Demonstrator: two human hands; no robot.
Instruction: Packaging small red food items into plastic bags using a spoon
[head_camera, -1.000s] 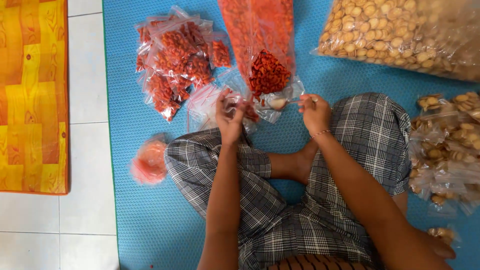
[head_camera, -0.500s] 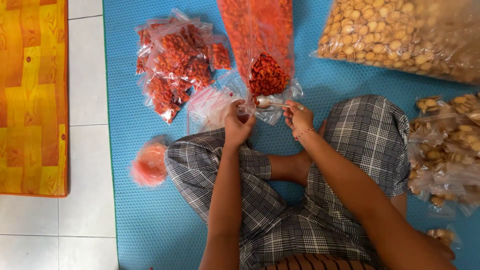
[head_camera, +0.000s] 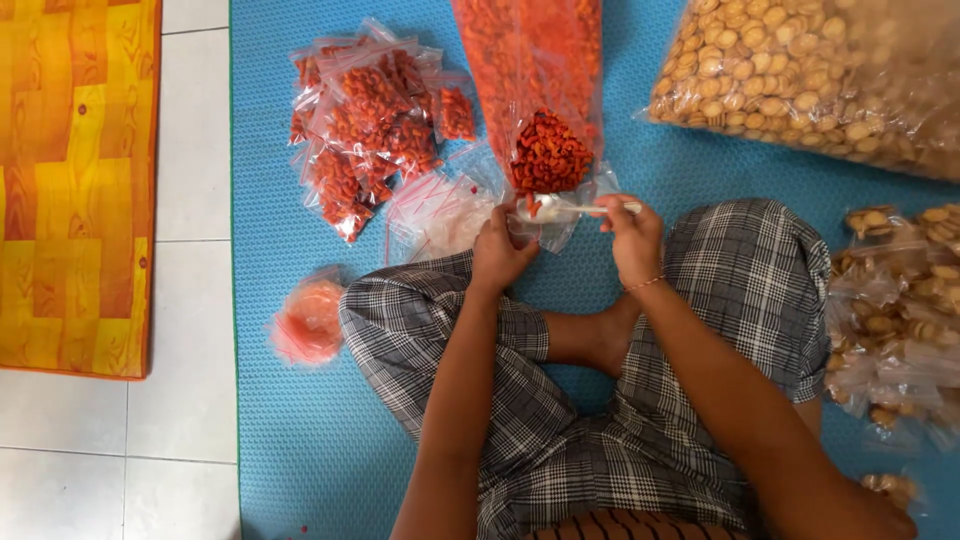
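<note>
Orange mat (head_camera: 75, 180) far left. Pile of filled red-snack bags (head_camera: 365, 120) on blue mat (head_camera: 300, 430). Left hand (head_camera: 500, 250) pinches small zip bag (head_camera: 545, 165) of red snacks at its mouth, just ahead of knees; right hand (head_camera: 632, 238) pinches other end. Big biscuit sack (head_camera: 800, 80) upper right.

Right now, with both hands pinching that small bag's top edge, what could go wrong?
1. The small bag of red snacks hangs from the left hand and right hand over the blue mat; a slipped grip could spill it.
2. The big red bag lies just behind it; a pull might snag it.
</note>
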